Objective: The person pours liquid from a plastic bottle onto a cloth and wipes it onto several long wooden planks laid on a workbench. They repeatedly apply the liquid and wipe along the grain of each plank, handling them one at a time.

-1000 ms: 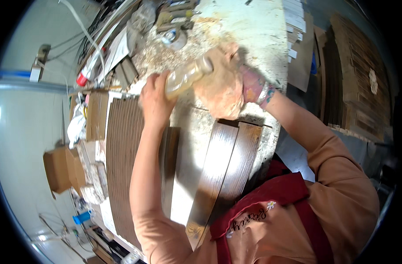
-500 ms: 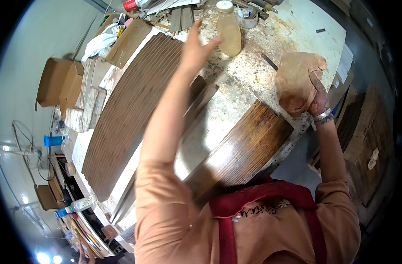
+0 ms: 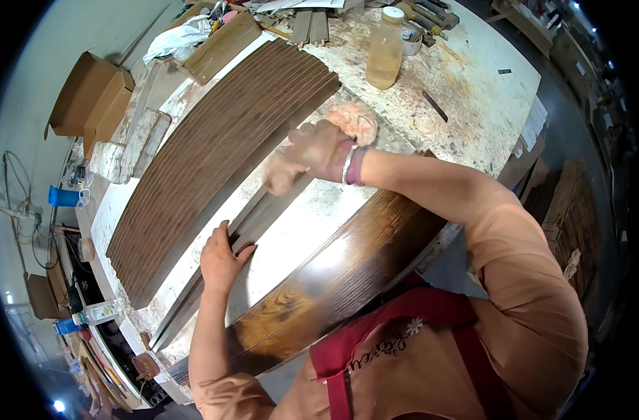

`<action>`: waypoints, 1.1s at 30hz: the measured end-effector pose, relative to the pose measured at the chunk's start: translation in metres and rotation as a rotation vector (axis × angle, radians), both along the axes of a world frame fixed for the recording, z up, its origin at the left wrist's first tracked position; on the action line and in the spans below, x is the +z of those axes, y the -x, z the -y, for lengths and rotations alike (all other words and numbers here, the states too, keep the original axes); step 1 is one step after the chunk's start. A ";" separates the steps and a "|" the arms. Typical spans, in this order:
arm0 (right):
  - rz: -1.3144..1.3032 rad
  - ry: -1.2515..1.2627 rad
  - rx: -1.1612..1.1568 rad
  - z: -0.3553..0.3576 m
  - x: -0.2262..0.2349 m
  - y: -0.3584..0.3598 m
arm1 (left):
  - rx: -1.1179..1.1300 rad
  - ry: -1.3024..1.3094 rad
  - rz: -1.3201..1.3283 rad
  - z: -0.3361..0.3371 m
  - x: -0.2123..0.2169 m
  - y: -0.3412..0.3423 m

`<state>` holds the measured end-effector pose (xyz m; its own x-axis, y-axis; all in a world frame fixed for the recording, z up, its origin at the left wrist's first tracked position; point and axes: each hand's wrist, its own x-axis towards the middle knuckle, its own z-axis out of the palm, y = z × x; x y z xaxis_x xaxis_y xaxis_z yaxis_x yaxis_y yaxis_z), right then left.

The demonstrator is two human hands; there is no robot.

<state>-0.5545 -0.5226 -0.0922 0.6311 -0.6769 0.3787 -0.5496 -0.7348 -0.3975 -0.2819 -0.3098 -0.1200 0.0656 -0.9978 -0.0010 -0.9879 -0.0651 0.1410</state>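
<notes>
My left hand [image 3: 220, 260] straddles a narrow dark wooden strip [image 3: 246, 227], fingertips on one side and thumb on the other. At the strip's far end my stained right hand [image 3: 318, 150], smeared by motion, presses a brownish cloth [image 3: 281, 176] against the wood. Just beyond that hand lies a crumpled pinkish-tan cloth [image 3: 356, 123]; whether the two cloths are one piece I cannot tell. To the left, many grooved brown strips [image 3: 218, 161] lie side by side in a curved row. A glossy dark-brown board [image 3: 340, 266] lies close to my body.
A lidded jar of yellowish liquid [image 3: 385, 52] stands at the back, beside a small tub [image 3: 411, 42] and several tools [image 3: 431, 17]. A thin dark piece [image 3: 435, 106] lies on the stained white table [image 3: 473, 70]. Cardboard boxes [image 3: 88, 98] and whitish blocks [image 3: 144, 143] stand at left.
My right hand has swung leftward from the table's right side to the strip, bringing the cloth. My left hand has come back from near the jar down onto the strip.
</notes>
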 end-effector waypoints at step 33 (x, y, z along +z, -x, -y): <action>-0.786 -0.065 -0.011 -0.011 0.010 -0.048 | 0.007 -0.070 -0.058 -0.007 -0.001 -0.012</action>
